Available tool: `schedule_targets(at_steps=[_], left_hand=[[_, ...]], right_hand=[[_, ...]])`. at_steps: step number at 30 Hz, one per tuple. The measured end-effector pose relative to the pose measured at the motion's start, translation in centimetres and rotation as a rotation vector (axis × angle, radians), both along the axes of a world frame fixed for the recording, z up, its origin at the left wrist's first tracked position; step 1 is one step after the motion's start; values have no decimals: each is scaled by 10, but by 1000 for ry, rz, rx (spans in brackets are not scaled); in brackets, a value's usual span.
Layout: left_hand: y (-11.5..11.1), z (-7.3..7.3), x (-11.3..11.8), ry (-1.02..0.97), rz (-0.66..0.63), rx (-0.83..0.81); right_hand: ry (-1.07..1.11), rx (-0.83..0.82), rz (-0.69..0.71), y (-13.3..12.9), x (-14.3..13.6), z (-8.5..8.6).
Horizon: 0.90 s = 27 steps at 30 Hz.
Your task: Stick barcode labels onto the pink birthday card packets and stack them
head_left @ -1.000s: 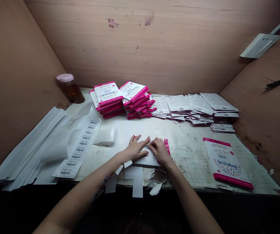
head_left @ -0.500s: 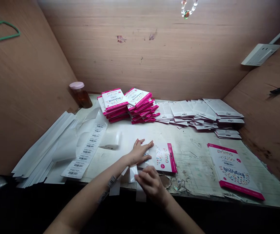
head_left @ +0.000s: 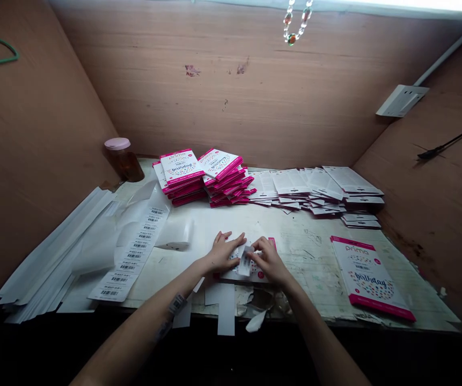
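Note:
A white and pink packet (head_left: 255, 273) lies in front of me on the table, its printed face partly covered by my hands. My left hand (head_left: 223, 254) rests on it, fingers spread and holding it against the table. Between the thumb and fingers of my right hand (head_left: 270, 260) is a small barcode sticker (head_left: 245, 262), tilted just above the packet; whether its lower end touches the print I cannot tell. Two barcode labels (head_left: 177, 304) cling to my left forearm.
A barcode label strip (head_left: 120, 273) and white backing sheets (head_left: 49, 252) lie left. Pink-edged packets (head_left: 182, 171) and white-faced packets (head_left: 291, 182) are piled behind. One "prima birthday" packet (head_left: 369, 276) lies right. A lidded jar (head_left: 126, 161) stands at the back left. Torn paper hangs at the front edge.
My right hand has moved up and forward from the table's front edge to over the packet, with the sticker now visible in it. My left hand stays on the packet. The view has shifted slightly.

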<state>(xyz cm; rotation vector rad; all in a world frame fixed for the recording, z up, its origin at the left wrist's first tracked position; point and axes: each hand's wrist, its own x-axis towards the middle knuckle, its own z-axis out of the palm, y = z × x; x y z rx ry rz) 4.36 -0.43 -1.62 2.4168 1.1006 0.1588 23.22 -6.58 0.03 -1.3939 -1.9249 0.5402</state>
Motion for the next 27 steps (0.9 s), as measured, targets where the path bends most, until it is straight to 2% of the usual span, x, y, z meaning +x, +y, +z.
schedule_targets(at_steps=[2,5,11,15,19,23,25,27], left_hand=[[-1,1,1,12,7,12],[-1,2,1,21,16,13],[0,0,0,4,15,16],[0,-2,-1,1,18,30],[0,-4,-1,-7,8,34],[0,-5,0,3,12,47],[1,-5,-1,15,10,42],[3,-2,-3,27,1,17]], right_hand=[[-97,-57,-10,26,11,-9],[-153,-64,-31,42,11,-22],[-233,-52,-111,35,0,-36],[-315,38,-202,31,-2,-43],[-322,83,-302,45,3,-45],[-375,72,-312,57,10,-41],[-400,87,-293,49,11,-37],[-412,111,-263,30,10,-35]])
